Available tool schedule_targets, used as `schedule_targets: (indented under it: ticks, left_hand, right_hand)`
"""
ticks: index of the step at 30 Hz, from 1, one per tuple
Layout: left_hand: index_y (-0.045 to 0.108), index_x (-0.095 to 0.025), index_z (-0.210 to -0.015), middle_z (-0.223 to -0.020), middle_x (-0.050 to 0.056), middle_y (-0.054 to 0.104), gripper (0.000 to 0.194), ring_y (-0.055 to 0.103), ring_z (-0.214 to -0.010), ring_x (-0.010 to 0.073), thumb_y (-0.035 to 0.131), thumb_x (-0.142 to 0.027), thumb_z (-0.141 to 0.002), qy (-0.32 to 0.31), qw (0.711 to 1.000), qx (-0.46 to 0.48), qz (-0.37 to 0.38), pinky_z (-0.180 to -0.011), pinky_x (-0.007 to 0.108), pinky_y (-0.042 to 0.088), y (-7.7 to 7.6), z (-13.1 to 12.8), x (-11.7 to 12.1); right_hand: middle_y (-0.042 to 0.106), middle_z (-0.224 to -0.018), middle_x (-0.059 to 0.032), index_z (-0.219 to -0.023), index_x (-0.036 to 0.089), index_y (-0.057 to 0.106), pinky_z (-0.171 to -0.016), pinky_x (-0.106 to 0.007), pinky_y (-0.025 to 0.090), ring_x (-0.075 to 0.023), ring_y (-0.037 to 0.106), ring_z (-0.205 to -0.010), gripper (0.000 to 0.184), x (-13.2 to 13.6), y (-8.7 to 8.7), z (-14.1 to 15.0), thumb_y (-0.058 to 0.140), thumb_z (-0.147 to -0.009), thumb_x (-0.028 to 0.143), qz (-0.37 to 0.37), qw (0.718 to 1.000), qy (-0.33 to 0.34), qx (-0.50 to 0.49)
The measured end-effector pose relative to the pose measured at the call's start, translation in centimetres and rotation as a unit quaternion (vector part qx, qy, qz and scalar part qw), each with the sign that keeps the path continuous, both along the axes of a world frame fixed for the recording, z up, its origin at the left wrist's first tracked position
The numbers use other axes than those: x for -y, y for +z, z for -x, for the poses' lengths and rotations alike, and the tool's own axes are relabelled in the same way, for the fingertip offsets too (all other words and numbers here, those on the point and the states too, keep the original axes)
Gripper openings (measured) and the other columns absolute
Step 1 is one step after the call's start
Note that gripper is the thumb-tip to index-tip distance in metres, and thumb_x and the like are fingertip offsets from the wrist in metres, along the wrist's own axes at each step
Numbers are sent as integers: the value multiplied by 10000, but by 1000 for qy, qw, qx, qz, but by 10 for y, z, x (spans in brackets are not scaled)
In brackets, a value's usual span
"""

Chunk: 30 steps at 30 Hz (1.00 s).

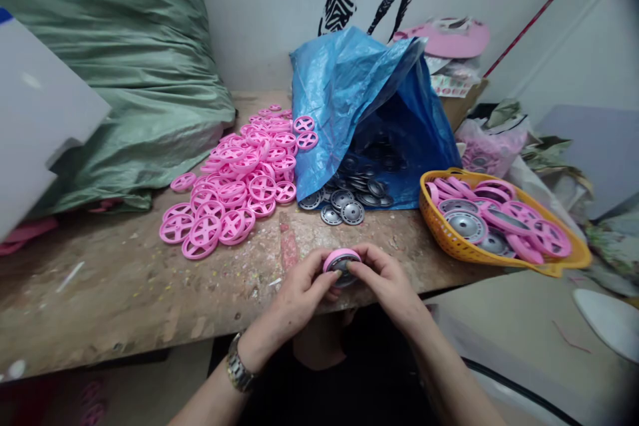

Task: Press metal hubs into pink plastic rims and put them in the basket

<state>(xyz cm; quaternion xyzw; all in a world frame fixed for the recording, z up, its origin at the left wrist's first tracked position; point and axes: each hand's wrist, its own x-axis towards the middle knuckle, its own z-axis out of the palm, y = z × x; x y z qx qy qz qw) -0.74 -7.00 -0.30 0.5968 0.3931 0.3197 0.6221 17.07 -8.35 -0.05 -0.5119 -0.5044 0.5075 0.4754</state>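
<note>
Between my two hands, at the front edge of the worktable, is a toy wheel [341,258] made of a pink plastic rim with a grey hubcap disc in it. My left hand [305,283] grips its left side, thumb on the grey disc. From the right, my right hand [382,274] holds the same wheel, its thumb also pressed on the disc. A heap of pink spoked wheel rims [244,173] lies beyond my left hand. Loose grey hubcaps [352,212] spill from the mouth of a blue plastic bag [344,80] straight ahead.
At the right edge of the wooden worktable [150,293] stands a yellow basket [434,226] with pink wheels, several fitted with grey discs. A large green sack [150,66] leans at the back left. Behind the blue bag sits a pink visor cap [459,38].
</note>
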Motion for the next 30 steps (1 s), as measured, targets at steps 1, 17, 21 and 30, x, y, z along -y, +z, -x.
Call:
schedule_targets:
  ticks: [1, 17, 21, 30]
  left_hand:
    - [597, -198, -1139, -975, 32, 635, 275, 671, -790, 161, 556, -370, -928, -7, 1000, -9, -10, -677, 278, 574, 1, 1, 0]
    - [608, -183, -853, -760, 16, 578, 305, 573, -677, 149, 440, -403, -983, 54, 985, -109, -119, -576, 231, 453, 2, -10, 1]
    - [620, -215, -1087, -835, 15, 636, 246, 618, -663, 155, 557, -383, -919, 6, 998, -59, -25, -538, 226, 504, 5, -6, -1]
    - [547, -217, -1218, -822, 5, 648, 325, 623, -587, 127, 566, -336, -916, 30, 1000, -7, 5, -531, 237, 547, -3, -8, 3]
  right_hand:
    - [666, -781, 1, -868, 193, 679, -688, -261, 465, -156, 597, -743, 188, 2, 1, 0, 668, -790, 364, -2, 1000, -5, 7]
    - [626, -698, 16, -776, 198, 661, -661, -264, 443, -150, 569, -684, 146, 9, -9, 9, 678, -783, 343, -19, 999, -43, -1]
    - [655, -697, 3, -792, 201, 654, -650, -280, 469, -162, 584, -661, 256, 5, -7, 8, 724, -744, 443, 3, 998, -58, -39]
    - [694, -846, 2, -963, 210, 661, -724, -272, 472, -168, 625, -785, 199, 6, -5, 8, 684, -785, 294, -18, 998, -45, -33]
